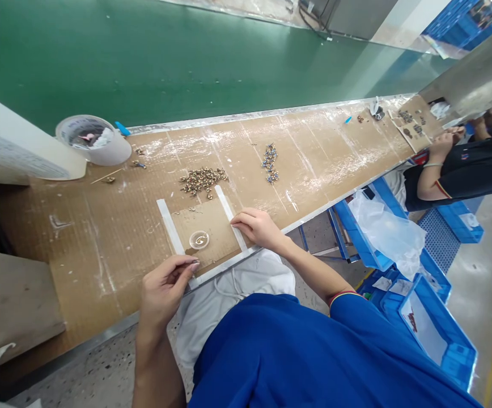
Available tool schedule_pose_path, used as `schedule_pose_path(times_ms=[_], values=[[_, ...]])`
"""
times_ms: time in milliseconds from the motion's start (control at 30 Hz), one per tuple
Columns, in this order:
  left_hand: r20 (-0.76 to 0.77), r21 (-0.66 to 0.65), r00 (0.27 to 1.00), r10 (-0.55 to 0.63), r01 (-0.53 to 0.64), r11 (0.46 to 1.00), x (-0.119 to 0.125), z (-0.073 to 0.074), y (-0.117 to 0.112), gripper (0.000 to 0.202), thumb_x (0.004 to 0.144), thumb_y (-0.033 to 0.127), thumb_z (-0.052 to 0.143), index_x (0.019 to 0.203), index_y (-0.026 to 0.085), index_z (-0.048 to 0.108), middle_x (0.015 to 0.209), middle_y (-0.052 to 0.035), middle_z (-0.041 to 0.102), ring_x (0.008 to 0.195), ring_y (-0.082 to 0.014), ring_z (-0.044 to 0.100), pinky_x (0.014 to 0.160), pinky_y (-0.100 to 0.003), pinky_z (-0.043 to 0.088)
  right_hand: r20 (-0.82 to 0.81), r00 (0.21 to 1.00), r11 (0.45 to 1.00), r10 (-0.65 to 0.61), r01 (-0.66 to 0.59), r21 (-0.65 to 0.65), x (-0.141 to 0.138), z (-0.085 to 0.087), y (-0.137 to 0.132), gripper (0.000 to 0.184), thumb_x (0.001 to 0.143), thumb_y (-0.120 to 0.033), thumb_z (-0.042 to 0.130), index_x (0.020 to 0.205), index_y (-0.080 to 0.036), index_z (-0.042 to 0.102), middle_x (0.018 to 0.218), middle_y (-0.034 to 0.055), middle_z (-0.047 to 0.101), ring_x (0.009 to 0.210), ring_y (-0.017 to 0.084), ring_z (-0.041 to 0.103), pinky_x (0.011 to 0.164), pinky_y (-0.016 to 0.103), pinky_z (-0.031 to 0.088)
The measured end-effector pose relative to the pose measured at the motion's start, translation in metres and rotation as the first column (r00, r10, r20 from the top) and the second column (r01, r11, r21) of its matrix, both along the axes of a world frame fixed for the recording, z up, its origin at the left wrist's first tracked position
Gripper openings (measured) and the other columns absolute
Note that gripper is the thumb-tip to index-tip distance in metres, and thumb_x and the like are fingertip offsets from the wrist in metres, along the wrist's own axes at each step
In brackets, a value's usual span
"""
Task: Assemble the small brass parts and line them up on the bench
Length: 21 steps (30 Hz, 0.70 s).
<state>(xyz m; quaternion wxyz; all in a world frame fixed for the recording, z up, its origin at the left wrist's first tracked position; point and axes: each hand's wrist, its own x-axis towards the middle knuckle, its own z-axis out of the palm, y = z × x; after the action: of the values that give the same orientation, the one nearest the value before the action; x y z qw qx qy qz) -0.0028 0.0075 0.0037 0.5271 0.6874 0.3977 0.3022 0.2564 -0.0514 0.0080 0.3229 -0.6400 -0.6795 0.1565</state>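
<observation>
Bench top point(118, 238): brown, cardboard-like, under glossy clear film, creased and streaked with glare. Tape strips point(170, 226): pale, mostly matt. Small heaped parts point(203, 181): look metal, brassy, shiny. Dish point(191, 240): thin clear plastic, glossy rim. Green surface point(144, 62) beyond: smooth, faint sheen. Tub point(112, 152): translucent plastic, smooth. Stick point(106, 176): pale, looks wooden. Box point(16, 306) at left: matt, cardboard-like, scuffed. Bins point(458, 354): blue hard plastic, glossy. Bag point(390, 232): clear plastic film, crinkled, shiny. Shirt point(305, 351): blue cloth, matt, soft folds.

Small clear round dish point(199, 240) flat on cardboard point(217, 224), loose heap of gold-coloured parts point(203, 181) beyond
</observation>
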Motion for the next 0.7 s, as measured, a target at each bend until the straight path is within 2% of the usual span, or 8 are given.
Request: schedule_pose_path(times_ms=[100, 167, 233, 367, 533, 700], values=[[-0.031, 0.117, 0.999, -0.044, 0.048, 0.992, 0.001, 0.004, -0.003, 0.018, 0.086, 0.034, 0.069, 0.08, 0.018, 0.074, 0.074, -0.002, 0.073, 0.059, -0.011, 0.063, 0.056, -0.02, 0.05, -0.304, 0.948, 0.995, -0.096, 0.082, -0.059, -0.008, 0.002, -0.012, 0.017, 0.096, -0.034, 0.064, 0.108, -0.022, 0.068, 0.089, 0.0036, 0.074, 0.079, 0.015, 0.069, 0.076, 0.028, 0.057], [-0.037, 0.17, 0.997, -0.069, 0.074, 0.983, 0.003, 0.007, -0.007, 0.018, 0.089, 0.031, 0.067, 0.08, 0.017, 0.074, 0.072, -0.0021, 0.071, 0.06, -0.0108, 0.061, 0.057, -0.02, 0.048, -0.478, 0.86, 0.983, -0.176, 0.128, -0.133, -0.017, 0.001, -0.022, 0.023, 0.09, -0.04, 0.07, 0.104, -0.022, 0.069, 0.084, 0.0023, 0.074, 0.072, 0.014, 0.069, 0.07, 0.027, 0.057], [-0.036, 0.209, 0.995, -0.09, 0.096, 0.973, 0.004, 0.007, -0.01, 0.017, 0.091, 0.03, 0.066, 0.083, 0.016, 0.073, 0.07, -0.0019, 0.068, 0.058, -0.0101, 0.058, 0.056, -0.021, 0.045, -0.576, 0.78, 0.966, -0.244, 0.145, -0.212, -0.028, 0.0, -0.031, 0.025, 0.086, -0.045, 0.074, 0.095, -0.021, 0.072, 0.077, 0.0016, 0.073, 0.066, 0.014, 0.067, 0.064, 0.026, 0.057], [-0.026, 0.263, 0.993, -0.117, 0.12, 0.957, 0.005, 0.003, -0.015, 0.017, 0.095, 0.027, 0.064, 0.086, 0.015, 0.072, 0.073, -0.0017, 0.067, 0.056, -0.0082, 0.051, 0.055, -0.02, 0.041, -0.669, 0.687, 0.949, -0.284, 0.104, -0.296, -0.052, -0.001, -0.039, 0.03, 0.083, -0.05, 0.076, 0.092, -0.022, 0.075, 0.08, 0.0027, 0.075, 0.066, 0.014, 0.067, 0.062, 0.027, 0.058], [-0.021, 0.356, 0.996, -0.083, 0.085, 0.931, 0.005, -0.004, -0.02, 0.021, 0.097, 0.028, 0.063, 0.083, 0.014, 0.069, 0.067, -0.0004, 0.062, 0.058, -0.0095, 0.052, 0.058, -0.021, 0.041, -0.746, 0.599, 0.95, -0.292, 0.092, -0.298, -0.077, -0.002, -0.038, 0.034, 0.078, -0.055, 0.08, 0.088, -0.023, 0.075, 0.077, 0.0016, 0.074, 0.066, 0.014, 0.068, 0.065, 0.03, 0.061], [-0.034, 0.373, 0.996, -0.083, 0.09, 0.924, 0.006, -0.007, -0.021, 0.025, 0.099, 0.031, 0.061, 0.082, 0.014, 0.069, 0.069, -0.0017, 0.064, 0.06, -0.0105, 0.054, 0.062, -0.023, 0.044, -0.727, 0.603, 0.938, -0.328, 0.119, -0.324, -0.083, -0.003, -0.035, 0.037, 0.076, -0.057, 0.082, 0.083, -0.022, 0.073, 0.076, 0.0017, 0.075, 0.065, 0.014, 0.068, 0.064, 0.03, 0.061]])
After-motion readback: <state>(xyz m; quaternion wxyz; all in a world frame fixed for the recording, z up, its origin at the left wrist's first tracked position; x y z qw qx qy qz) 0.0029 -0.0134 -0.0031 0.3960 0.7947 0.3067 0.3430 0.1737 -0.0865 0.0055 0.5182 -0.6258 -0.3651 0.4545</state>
